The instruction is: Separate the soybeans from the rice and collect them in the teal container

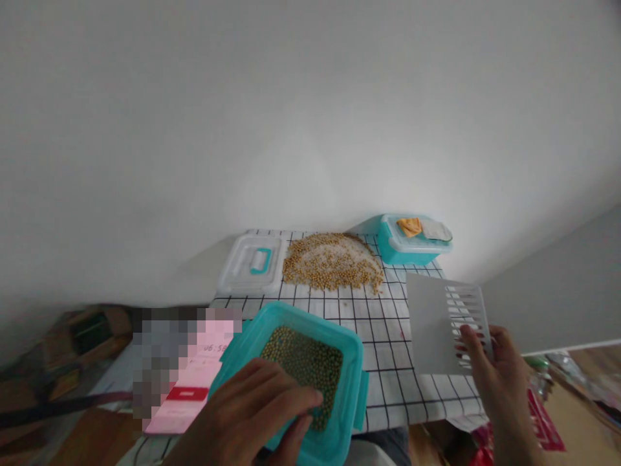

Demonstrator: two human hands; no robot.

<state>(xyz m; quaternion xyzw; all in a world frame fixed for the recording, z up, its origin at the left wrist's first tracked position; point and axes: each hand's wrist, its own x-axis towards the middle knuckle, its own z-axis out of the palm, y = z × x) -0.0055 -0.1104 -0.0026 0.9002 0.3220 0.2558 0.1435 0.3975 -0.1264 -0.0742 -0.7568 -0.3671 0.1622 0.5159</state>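
My left hand (pixel 252 411) grips the near rim of a teal container (pixel 347 382) filled with small green beans (pixel 303 366), fingers curled over its edge. My right hand (pixel 495 375) holds a white slotted plastic scoop (pixel 436 323) upright by its right end, above the right side of the table. A heap of tan beans (pixel 332 262) lies loose on the checked tablecloth (pixel 383 323) beyond the container.
A clear lid with a teal handle (pixel 252 262) lies at the back left. A second teal container (pixel 412 243) holding orange and grey items stands at the back right. A pink phone screen (pixel 194 375) sits on the left. A white wall rises behind the table.
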